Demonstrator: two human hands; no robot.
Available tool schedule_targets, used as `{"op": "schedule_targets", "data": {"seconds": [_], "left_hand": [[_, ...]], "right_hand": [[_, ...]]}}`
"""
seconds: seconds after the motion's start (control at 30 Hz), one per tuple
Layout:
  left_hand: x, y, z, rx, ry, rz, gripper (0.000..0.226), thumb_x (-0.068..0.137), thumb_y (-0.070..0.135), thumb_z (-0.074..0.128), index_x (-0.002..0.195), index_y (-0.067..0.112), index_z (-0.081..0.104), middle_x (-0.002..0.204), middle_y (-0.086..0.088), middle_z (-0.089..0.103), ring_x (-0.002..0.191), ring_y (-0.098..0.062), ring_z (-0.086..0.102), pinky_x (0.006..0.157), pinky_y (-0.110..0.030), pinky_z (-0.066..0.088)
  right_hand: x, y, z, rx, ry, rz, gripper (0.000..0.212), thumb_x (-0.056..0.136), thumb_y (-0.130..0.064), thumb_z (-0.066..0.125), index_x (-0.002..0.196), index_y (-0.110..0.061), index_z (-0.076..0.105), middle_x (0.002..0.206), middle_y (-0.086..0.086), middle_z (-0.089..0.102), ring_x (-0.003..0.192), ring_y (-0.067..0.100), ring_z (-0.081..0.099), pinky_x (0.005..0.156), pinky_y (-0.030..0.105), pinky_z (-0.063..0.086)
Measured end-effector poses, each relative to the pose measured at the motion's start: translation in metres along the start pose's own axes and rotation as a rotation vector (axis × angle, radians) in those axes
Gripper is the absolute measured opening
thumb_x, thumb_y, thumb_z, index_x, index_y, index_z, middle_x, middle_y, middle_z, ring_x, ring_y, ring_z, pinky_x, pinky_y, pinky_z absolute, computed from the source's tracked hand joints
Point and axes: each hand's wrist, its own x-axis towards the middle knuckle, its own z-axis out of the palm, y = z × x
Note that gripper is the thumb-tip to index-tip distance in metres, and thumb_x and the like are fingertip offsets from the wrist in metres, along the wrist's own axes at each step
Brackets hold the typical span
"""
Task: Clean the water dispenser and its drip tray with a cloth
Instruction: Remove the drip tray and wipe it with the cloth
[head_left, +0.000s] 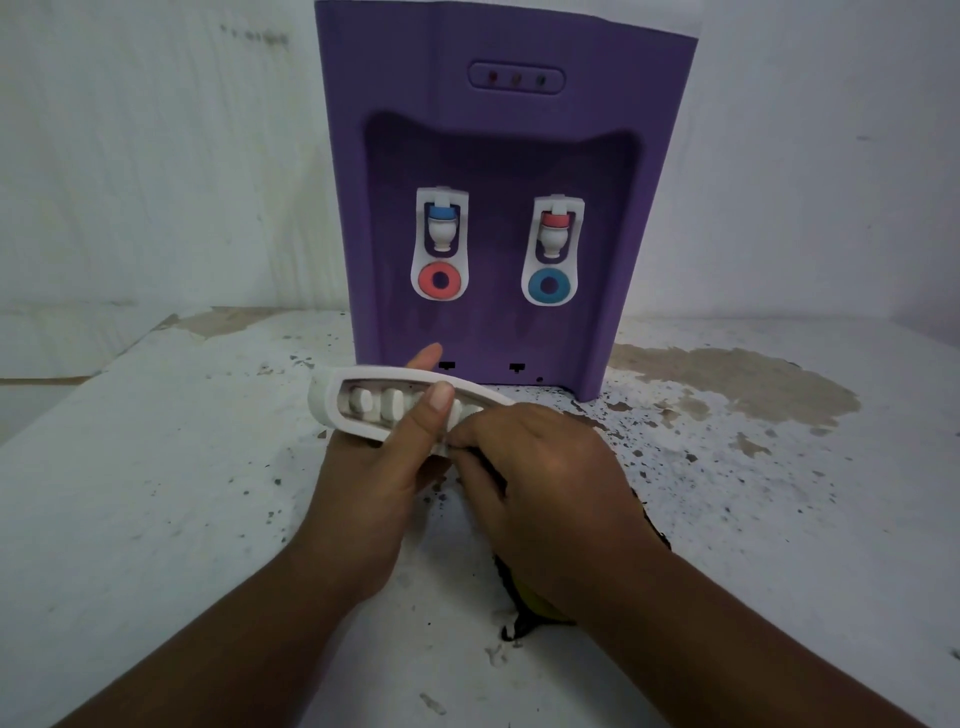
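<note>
the white table (156, 467), its paint flaked and stained, fills the lower part of the view and runs off on every side. on it, against the wall, stands the purple water dispenser (498, 130); its top is cut off by the upper edge, and three small lights near the top are too dim to read. two white taps sit in its recess, the left tap (441, 228) and the right tap (555, 234).

both forearms come in from the bottom corners and meet just in front of the dispenser's base. the left hand (374, 483) holds the white drip tray (332, 395) tipped up on its long edge, open side to the camera. its thumb lies across that side and one fingertip shows behind the top rim.

the right hand (545, 478) covers the tray's right end, knuckles up, fingers curled tight on a dark cloth (519, 618) pressed to the tray's lower edge. most of the cloth is hidden under the hand and wrist; only a dark fringe and a yellow patch show.
</note>
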Motion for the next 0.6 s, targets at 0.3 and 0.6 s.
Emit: {"op": "schedule_targets", "data": {"seconds": [0.3, 0.6], "left_hand": [[0.002, 0.003, -0.002, -0.051, 0.055, -0.072, 0.074, 0.067, 0.072, 0.075, 0.131, 0.036, 0.065, 0.127, 0.001, 0.070, 0.116, -0.019, 0.067, 0.085, -0.034, 0.058], [-0.001, 0.003, -0.001, -0.018, 0.047, -0.050, 0.062, 0.077, 0.065, 0.067, 0.131, 0.035, 0.065, 0.125, 0.002, 0.071, 0.115, -0.018, 0.068, 0.086, -0.030, 0.058]], "right_hand": [[0.007, 0.006, -0.005, -0.007, -0.200, 0.111, 0.025, 0.100, -0.016, 0.052, 0.112, -0.019, 0.073, 0.106, 0.001, 0.071, 0.097, 0.018, 0.061, 0.090, 0.031, 0.044], [0.004, 0.010, 0.003, -0.102, -0.360, 0.229, 0.032, 0.103, -0.021, 0.045, 0.131, -0.024, 0.060, 0.127, -0.001, 0.061, 0.111, 0.014, 0.054, 0.097, 0.026, 0.037]]}}
